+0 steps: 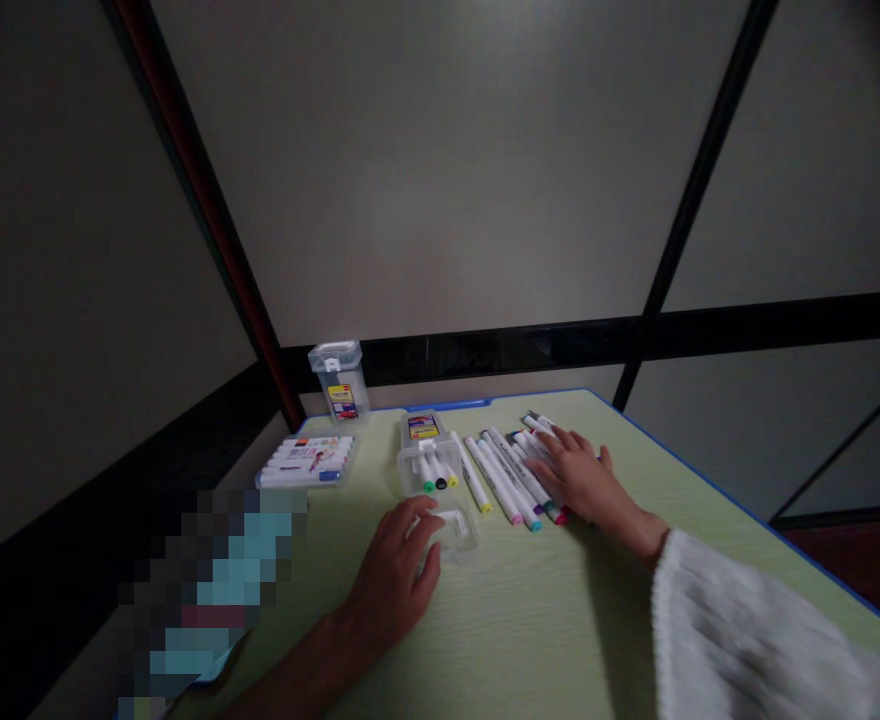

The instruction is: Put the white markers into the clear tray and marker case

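Observation:
Several white markers with coloured caps lie side by side on the table. My right hand reaches over the right end of the row, its fingers spread across the markers there and partly hiding them. A clear plastic box with a yellow label lies on its side, its mouth towards me; green-, black- and yellow-ended markers show inside. Before that mouth is its clear lid. My left hand is at the lid's left side, fingers curved and apart, thumb free; whether it touches the lid I cannot tell.
At the table's back left stands another clear box with its lid closed. A flat case of markers lies in front of it. Something pixelated, partly turquoise, is at the left edge. A panelled wall rises behind the table.

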A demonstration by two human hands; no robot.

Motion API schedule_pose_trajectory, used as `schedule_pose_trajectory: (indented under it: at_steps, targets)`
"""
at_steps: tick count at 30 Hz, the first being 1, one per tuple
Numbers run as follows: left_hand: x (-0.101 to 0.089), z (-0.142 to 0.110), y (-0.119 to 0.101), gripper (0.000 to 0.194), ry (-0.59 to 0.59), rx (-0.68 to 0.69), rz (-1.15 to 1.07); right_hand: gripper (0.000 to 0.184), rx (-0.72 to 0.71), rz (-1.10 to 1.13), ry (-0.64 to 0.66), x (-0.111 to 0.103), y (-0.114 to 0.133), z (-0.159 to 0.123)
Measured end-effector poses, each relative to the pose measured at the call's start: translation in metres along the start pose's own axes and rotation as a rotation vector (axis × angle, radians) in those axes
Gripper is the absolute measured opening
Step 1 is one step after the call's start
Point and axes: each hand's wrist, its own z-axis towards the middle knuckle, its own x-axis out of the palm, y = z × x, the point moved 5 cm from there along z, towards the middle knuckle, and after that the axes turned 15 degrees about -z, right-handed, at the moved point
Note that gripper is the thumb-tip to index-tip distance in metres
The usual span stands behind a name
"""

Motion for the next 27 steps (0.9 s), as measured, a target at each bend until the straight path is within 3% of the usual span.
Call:
schedule_pose_trajectory:
  at_steps: [3,6,13,27]
  targets:
    - [-0.001,0.000,-0.001,0.026,-0.017,0.009,0.000,0.034,-0.092,0.084,-0.154,-0.021,0.013,-0.007]
    - [-0.001,0.000,-0.001,0.026,-0.013,0.022,0.001,0.025,-0.181,0.120,-0.218,-0.035,0.029,-0.016]
    - [0.000,-0.002,0.001,0.026,0.007,0.008,0.023,0.021,-0.270,0.055,-0.182,-0.042,0.057,-0.029]
    - [0.000,-0.001,0.000,0.023,0.016,0.022,0.024,0.021,-0.271,-0.043,-0.123,-0.040,0.065,-0.038]
